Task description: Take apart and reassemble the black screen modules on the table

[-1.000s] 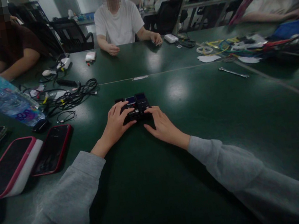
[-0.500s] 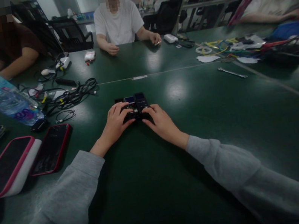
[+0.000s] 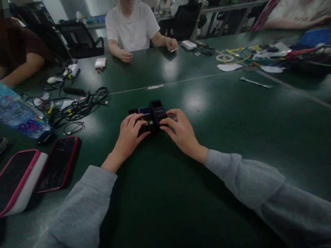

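A small black device (image 3: 157, 107) with a screen and buttons stands at the middle of the green table. Left of it and touching it lies a dark opened unit (image 3: 144, 111) with a bluish screen; its inner parts are too small to tell. My left hand (image 3: 129, 133) grips this unit with curved fingers and the thumb along its near edge. My right hand (image 3: 182, 129) pinches the lower right edge of the black device between thumb and fingers.
Phones (image 3: 59, 163), one in a pink case (image 3: 9, 184), and a tilted water bottle (image 3: 12, 109) are at the left. Behind them lie black cables (image 3: 80, 106). A wrench (image 3: 255, 82) and a heap of wires (image 3: 242, 52) are at the right. A person (image 3: 133, 27) sits opposite.
The black device has risen slightly at its right side and its screen end looks higher. My right hand has shifted a little right and up, with its fingers more arched.
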`<state>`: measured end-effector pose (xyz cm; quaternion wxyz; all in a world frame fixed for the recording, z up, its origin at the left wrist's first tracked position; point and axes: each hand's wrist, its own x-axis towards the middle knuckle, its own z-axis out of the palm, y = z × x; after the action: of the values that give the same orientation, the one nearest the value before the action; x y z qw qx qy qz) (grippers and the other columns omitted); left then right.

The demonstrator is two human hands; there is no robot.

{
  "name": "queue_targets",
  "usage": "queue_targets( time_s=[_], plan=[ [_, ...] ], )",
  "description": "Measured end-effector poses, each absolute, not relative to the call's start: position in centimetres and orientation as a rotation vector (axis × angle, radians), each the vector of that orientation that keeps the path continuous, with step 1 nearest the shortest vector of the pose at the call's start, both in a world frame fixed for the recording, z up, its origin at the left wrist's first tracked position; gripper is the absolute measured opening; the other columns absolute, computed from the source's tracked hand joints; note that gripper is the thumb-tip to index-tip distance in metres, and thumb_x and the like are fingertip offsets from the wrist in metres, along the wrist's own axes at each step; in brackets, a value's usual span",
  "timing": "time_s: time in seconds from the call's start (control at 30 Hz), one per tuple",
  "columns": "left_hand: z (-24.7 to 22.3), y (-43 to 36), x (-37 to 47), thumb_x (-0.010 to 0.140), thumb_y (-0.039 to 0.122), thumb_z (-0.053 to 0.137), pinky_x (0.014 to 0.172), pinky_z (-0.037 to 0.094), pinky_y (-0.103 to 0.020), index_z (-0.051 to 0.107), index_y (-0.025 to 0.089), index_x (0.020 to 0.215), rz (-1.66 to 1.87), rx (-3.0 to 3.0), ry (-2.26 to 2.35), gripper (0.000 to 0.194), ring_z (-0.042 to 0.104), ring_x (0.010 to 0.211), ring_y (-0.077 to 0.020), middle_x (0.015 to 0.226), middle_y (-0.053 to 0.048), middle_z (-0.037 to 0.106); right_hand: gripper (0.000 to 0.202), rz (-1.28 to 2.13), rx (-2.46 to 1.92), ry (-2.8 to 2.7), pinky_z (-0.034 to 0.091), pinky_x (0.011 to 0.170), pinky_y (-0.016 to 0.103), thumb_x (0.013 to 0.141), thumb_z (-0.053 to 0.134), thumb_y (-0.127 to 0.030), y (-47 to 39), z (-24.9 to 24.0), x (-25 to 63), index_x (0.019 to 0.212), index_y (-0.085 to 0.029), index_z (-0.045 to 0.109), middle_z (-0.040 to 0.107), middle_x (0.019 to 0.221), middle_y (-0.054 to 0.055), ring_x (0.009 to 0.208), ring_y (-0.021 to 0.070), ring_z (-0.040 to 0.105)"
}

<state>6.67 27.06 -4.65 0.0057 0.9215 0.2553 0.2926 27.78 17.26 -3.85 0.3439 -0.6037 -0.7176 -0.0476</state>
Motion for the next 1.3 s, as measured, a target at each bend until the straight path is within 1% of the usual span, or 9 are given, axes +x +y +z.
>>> queue_targets(
  time_s=[0.1,0.27,0.43,0.53,0.63,0.73,0.9,1.03,1.3],
  plan=[
    [-4.6,27.0,6.7,0.089,0.03,0.064,0.108,0.039,-0.056,0.056,0.022,0.119,0.92,2.872,0.794,0.032,0.043,0.133,-0.0306,0.139,-0.011,0.052,0.014,-0.156,-1.549,-1.83,0.048,0.093,0.051,0.099,0.049,-0.03,17.0,-3.6,27.6,0.11,-0.03,0.059,0.045,0.13,0.008,0.122,0.0301,0.047],
    [-4.6,27.0,6.7,0.089,0.031,0.064,0.108,0.039,-0.054,0.056,0.021,0.119,0.933,2.867,0.798,0.032,0.043,0.133,-0.0304,0.138,-0.012,0.052,0.015,-0.258,-1.504,-1.765,0.041,0.102,0.051,0.101,0.043,-0.031,16.4,-2.9,27.4,0.111,-0.03,0.055,0.051,0.13,0.006,0.125,0.0287,0.046],
    [-4.5,26.9,6.6,0.089,0.031,0.064,0.108,0.039,-0.055,0.056,0.021,0.119,0.913,2.876,0.793,0.033,0.042,0.134,-0.03,0.139,-0.011,0.052,0.018,-0.288,-1.568,-1.751,0.036,0.105,0.055,0.101,0.04,-0.029,16.6,-2.7,28.0,0.114,-0.031,0.052,0.05,0.133,0.006,0.129,0.0306,0.041],
    [-4.3,26.8,6.6,0.09,0.03,0.063,0.109,0.038,-0.055,0.055,0.021,0.12,0.897,2.881,0.798,0.032,0.042,0.134,-0.0301,0.14,-0.011,0.051,0.018,-0.304,-1.588,-1.724,0.037,0.104,0.054,0.101,0.039,-0.026,17.1,-3.0,28.6,0.114,-0.028,0.052,0.048,0.131,0.009,0.126,0.0303,0.042],
    [-4.3,26.7,6.5,0.091,0.032,0.062,0.109,0.039,-0.054,0.054,0.02,0.121,0.882,2.894,0.811,0.033,0.041,0.134,-0.0305,0.14,-0.012,0.05,0.019,-0.304,-1.622,-1.703,0.041,0.1,0.052,0.099,0.039,-0.022,17.5,-3.4,29.3,0.113,-0.024,0.053,0.048,0.129,0.012,0.121,0.0309,0.045],
    [-4.3,26.8,6.6,0.09,0.033,0.062,0.11,0.038,-0.053,0.055,0.019,0.121,0.878,2.899,0.816,0.035,0.04,0.134,-0.0305,0.141,-0.012,0.049,0.02,-0.286,-1.641,-1.719,0.044,0.095,0.051,0.097,0.041,-0.019,17.7,-3.7,29.7,0.112,-0.021,0.054,0.049,0.127,0.013,0.118,0.0315,0.047],
    [-4.4,26.8,6.7,0.09,0.032,0.062,0.108,0.039,-0.054,0.055,0.021,0.121,0.896,2.885,0.81,0.033,0.043,0.133,-0.0302,0.139,-0.011,0.051,0.02,-0.238,-1.662,-1.814,0.048,0.089,0.049,0.094,0.042,-0.016,17.9,-4.2,29.8,0.11,-0.018,0.054,0.052,0.124,0.014,0.112,0.0315,0.05],
    [-4.3,26.8,6.7,0.091,0.031,0.062,0.107,0.04,-0.055,0.054,0.023,0.121,0.916,2.88,0.803,0.033,0.043,0.132,-0.0304,0.139,-0.01,0.051,0.018,-0.216,-1.652,-1.878,0.049,0.088,0.047,0.094,0.043,-0.014,17.7,-4.3,29.6,0.107,-0.017,0.055,0.052,0.122,0.015,0.11,0.0308,0.051],
    [-4.5,27.0,6.6,0.09,0.032,0.063,0.109,0.039,-0.053,0.053,0.021,0.122,0.904,2.893,0.816,0.035,0.043,0.133,-0.0304,0.14,-0.011,0.05,0.017,-0.195,-1.612,-1.891,0.049,0.09,0.047,0.092,0.044,-0.015,17.2,-4.2,29.3,0.107,-0.017,0.052,0.05,0.122,0.016,0.112,0.0306,0.05]
  ],
)
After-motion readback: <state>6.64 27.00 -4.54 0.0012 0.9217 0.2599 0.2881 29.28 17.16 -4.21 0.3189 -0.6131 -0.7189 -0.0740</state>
